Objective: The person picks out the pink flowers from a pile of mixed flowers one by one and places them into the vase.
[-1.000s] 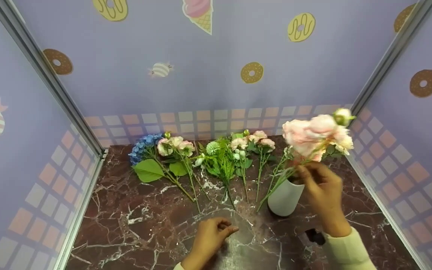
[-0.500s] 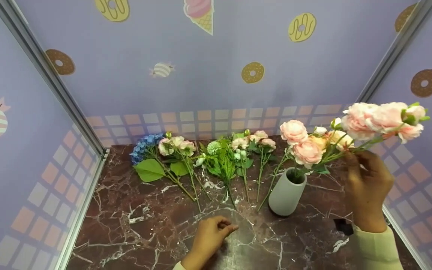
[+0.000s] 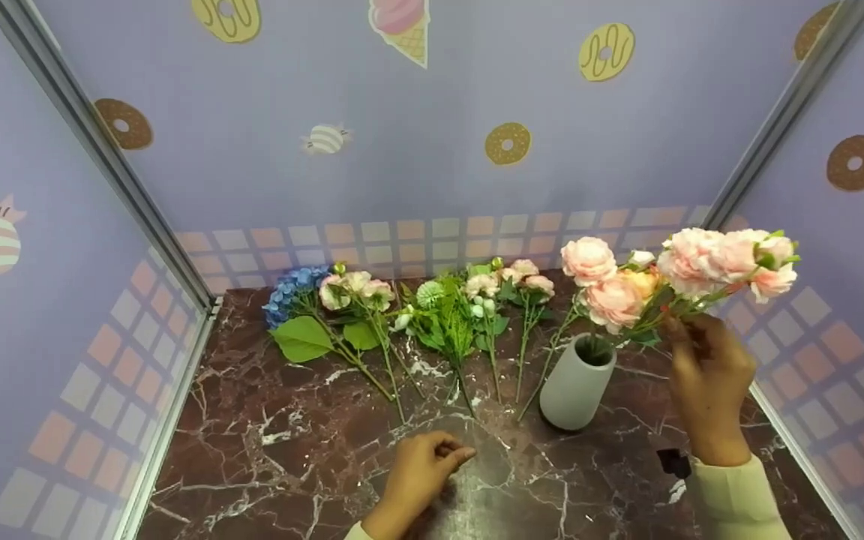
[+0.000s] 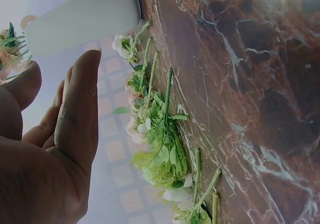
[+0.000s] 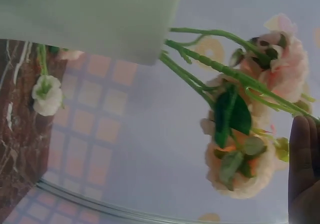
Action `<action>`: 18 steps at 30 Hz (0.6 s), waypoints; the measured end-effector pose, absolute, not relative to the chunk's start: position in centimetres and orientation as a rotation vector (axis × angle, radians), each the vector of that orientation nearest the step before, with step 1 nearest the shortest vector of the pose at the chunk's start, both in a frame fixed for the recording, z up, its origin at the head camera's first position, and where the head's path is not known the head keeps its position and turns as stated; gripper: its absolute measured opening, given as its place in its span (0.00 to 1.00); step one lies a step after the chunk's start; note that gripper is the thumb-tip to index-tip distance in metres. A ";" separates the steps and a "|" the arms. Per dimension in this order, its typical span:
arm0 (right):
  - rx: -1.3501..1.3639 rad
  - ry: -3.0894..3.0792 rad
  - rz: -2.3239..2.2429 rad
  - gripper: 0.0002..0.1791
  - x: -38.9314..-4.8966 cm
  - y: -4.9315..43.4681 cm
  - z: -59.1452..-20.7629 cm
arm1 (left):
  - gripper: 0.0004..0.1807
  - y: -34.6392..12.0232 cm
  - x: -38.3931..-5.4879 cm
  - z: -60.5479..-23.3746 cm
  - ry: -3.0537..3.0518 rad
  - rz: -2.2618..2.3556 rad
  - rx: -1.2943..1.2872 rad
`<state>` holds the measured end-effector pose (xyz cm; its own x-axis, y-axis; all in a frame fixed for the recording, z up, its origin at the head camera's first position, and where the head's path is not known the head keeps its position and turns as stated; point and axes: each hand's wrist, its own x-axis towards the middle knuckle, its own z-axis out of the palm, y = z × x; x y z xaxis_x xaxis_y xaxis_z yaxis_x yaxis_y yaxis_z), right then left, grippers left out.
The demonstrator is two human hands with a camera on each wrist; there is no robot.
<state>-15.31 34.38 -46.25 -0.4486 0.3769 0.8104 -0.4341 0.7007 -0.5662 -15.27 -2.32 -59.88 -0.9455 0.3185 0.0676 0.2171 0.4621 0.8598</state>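
A white vase (image 3: 574, 394) stands upright on the dark marbled table. Pink peony-like blooms (image 3: 612, 300) rise out of its mouth. My right hand (image 3: 709, 360) pinches the stem of another pink flower spray (image 3: 724, 259), whose heads lean right of the vase. In the right wrist view that green stem (image 5: 230, 71) runs from the vase's rim to the fingers; its lower end is hidden inside. My left hand (image 3: 421, 469) holds nothing, its fingers loosely bent low over the table in front of the laid-out flowers.
Along the back lie a blue hydrangea (image 3: 293, 296), a pink-white spray (image 3: 357, 291), green foliage (image 3: 447, 322) and pink blooms (image 3: 526, 279), stems toward me. Purple patterned walls (image 3: 432, 180) enclose the back and both sides.
My right hand swung right from above the vase with the flower spray, then came slightly back left and down. The blooms beside it came into plain view. My left hand stayed put.
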 end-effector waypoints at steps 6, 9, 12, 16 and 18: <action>0.029 -1.826 0.949 0.03 -15.6 34.5 -47.5 | 0.15 -2.1 -15.3 -60.0 2.605 1.515 0.460; 0.028 -1.840 0.956 0.03 -15.9 34.5 -48.3 | 0.14 -2.1 -15.3 -60.0 2.603 1.527 0.454; 0.013 -1.845 0.936 0.03 -16.1 34.5 -49.0 | 0.14 -2.1 -15.2 -60.0 2.598 1.533 0.449; -0.019 -1.863 0.922 0.04 -16.2 34.3 -49.9 | 0.14 -2.1 -15.3 -60.1 2.592 1.530 0.442; -0.031 -1.879 0.920 0.04 -16.2 34.2 -50.3 | 0.15 -2.1 -15.3 -60.1 2.593 1.522 0.440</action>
